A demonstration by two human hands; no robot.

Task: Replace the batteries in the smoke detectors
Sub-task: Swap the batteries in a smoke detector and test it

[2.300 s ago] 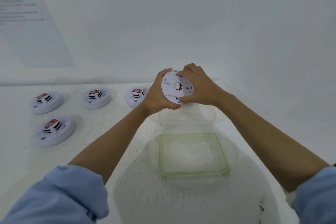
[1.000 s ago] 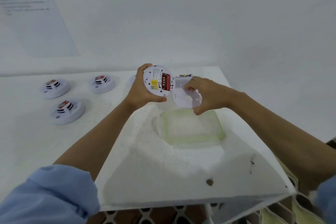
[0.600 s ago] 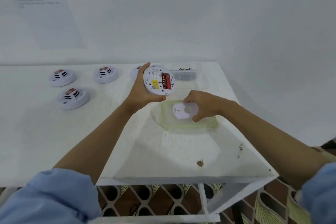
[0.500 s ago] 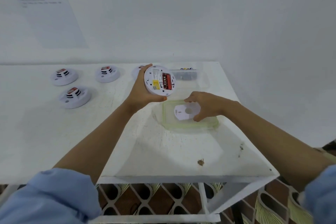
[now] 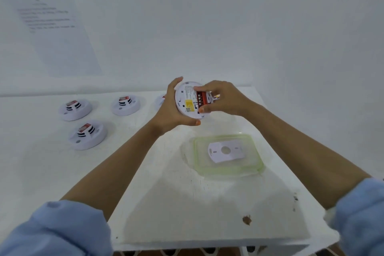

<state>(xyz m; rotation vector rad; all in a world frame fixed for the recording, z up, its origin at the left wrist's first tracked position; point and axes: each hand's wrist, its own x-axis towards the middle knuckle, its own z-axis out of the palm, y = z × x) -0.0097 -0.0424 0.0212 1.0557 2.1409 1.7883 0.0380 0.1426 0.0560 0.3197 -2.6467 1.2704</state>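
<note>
One detector (image 5: 187, 103), left hand (image 5: 170, 110), right hand (image 5: 224, 97)

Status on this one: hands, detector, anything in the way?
Copy: left hand holds detector, back towards camera; right hand pinches red battery in it. Removed cover lies in tray. Nothing in the way.

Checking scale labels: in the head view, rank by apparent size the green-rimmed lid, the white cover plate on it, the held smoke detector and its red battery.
Largest: green-rimmed lid.
Next, unranked: held smoke detector and white cover plate look alike, and the detector is raised off the table.
Smallest: red battery.
</note>
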